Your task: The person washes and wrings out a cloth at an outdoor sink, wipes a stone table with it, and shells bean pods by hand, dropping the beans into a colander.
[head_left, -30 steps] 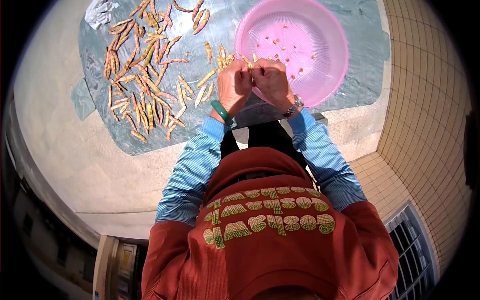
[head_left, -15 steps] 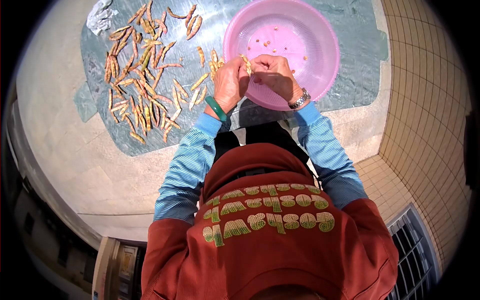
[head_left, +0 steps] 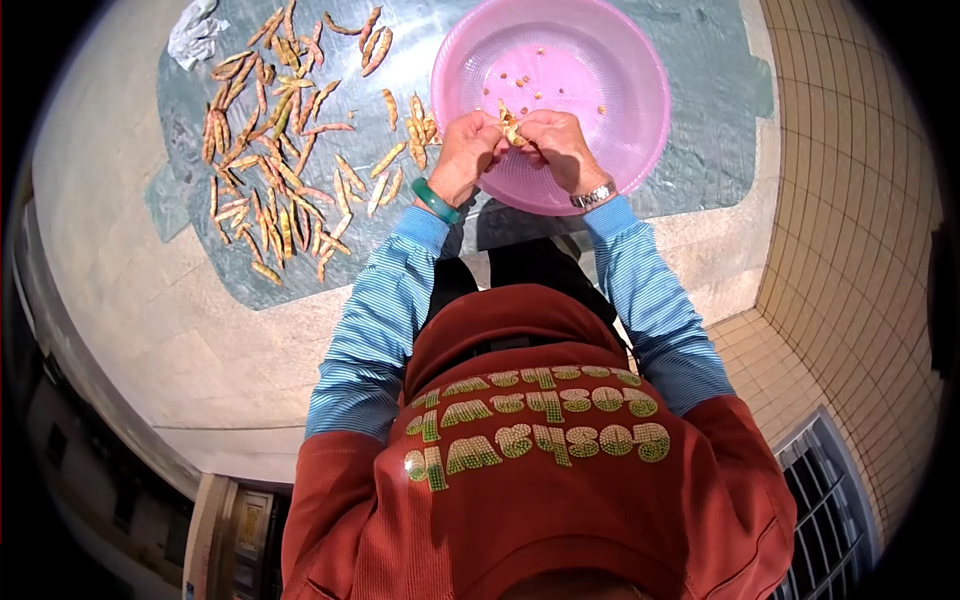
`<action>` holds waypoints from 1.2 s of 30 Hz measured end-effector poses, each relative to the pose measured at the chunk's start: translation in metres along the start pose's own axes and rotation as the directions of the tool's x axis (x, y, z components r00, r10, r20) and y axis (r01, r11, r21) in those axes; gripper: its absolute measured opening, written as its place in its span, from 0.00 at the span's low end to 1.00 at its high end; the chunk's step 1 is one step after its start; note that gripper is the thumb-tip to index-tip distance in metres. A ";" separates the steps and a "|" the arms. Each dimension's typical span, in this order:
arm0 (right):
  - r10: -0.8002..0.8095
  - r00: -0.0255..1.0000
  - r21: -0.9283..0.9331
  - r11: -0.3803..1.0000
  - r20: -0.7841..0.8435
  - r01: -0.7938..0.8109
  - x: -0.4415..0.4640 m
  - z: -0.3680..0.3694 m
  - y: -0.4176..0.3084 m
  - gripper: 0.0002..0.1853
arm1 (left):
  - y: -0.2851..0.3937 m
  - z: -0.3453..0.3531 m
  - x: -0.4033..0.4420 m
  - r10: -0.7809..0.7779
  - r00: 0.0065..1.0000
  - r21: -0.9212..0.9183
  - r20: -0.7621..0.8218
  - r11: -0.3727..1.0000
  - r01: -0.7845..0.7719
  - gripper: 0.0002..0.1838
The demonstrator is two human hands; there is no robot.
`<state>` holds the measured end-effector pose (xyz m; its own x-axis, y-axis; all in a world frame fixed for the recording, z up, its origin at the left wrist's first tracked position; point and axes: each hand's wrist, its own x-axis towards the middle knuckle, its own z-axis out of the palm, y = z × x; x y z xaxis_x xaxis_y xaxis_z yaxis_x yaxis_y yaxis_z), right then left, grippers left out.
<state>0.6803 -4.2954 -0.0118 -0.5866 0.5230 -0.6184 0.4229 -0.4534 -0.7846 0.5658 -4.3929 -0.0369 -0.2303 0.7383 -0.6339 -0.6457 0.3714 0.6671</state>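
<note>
A yellowish bean pod [head_left: 511,128], split open, is pinched between my two hands over the near rim of a pink plastic basin [head_left: 650,120]. My left hand [head_left: 468,150] grips its left end, closed, with a green bangle at the wrist. On the other end my right hand [head_left: 562,148] is closed too; a metal watch sits on that wrist. Several loose beans [head_left: 525,82] lie on the basin floor. Just left of the basin is a small heap of pods [head_left: 417,135], close to my left hand.
Many mottled bean pods [head_left: 285,200] are spread over the left of the green sheet [head_left: 700,160]. A crumpled white tissue or bag [head_left: 195,35] lies at the far left corner. A tiled wall [head_left: 850,180] rises on the right.
The pod now looks opened wider and flattened between the fingers. My hands have shifted slightly, and more beans show in the basin. The whole view has moved a little.
</note>
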 end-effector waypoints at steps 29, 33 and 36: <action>-0.028 0.997 -0.128 0.992 -0.073 0.018 0.011 -0.053 0.044 0.08 | -0.027 0.031 0.027 -0.078 0.996 -0.106 -0.033 0.992 0.074 0.06; -0.082 0.995 -0.217 0.974 -0.052 0.069 0.013 -0.050 0.041 0.08 | -0.023 0.030 0.030 -0.133 0.990 -0.165 0.057 0.976 0.140 0.08; -0.106 0.994 -0.216 0.970 0.025 0.109 0.014 -0.049 0.038 0.07 | -0.035 0.028 0.040 -0.009 0.999 -0.013 0.036 1.000 0.009 0.08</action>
<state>0.7218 -4.2702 -0.0522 -0.6456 0.5496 -0.5302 0.4955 -0.2267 -0.8385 0.5994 -4.3613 -0.0748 -0.1983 0.7548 -0.6253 -0.6574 0.3707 0.6560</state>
